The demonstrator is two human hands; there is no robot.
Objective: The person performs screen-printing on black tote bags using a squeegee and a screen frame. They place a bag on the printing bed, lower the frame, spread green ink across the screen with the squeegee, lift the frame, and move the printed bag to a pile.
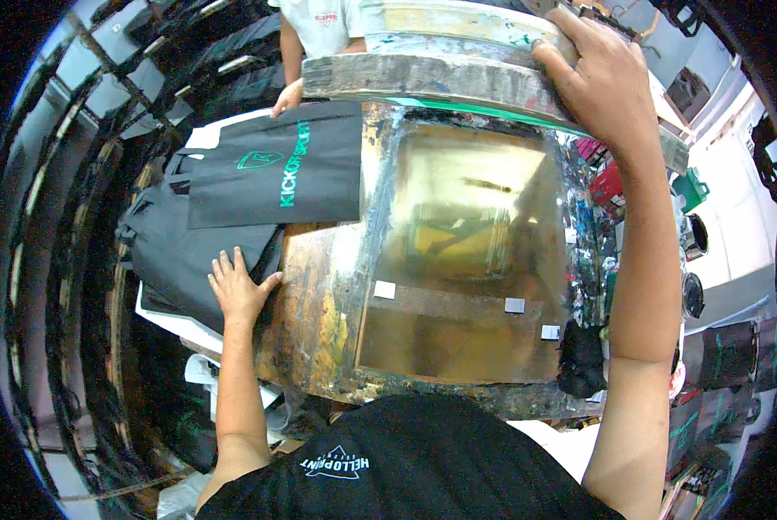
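My right hand (607,91) is wrapped over the edge of a wooden printing screen frame (432,80), which is tilted up at the far side of the table. Fingers spread, my left hand (239,290) lies on a stack of black fabric bags (189,251) at the left. Over that stack lies a black bag with a green print (328,186). A glossy amber printing board (458,342) sits between my arms, with small white tabs (384,289) stuck on it and nothing laid over it.
Across the table another person's hand (288,97) touches the printed bag's far edge. The worktop (306,303) is paint-stained. A black rag (584,360) lies by the board's right corner. Dark racks (77,260) line the left; a green container (690,191) stands at the right.
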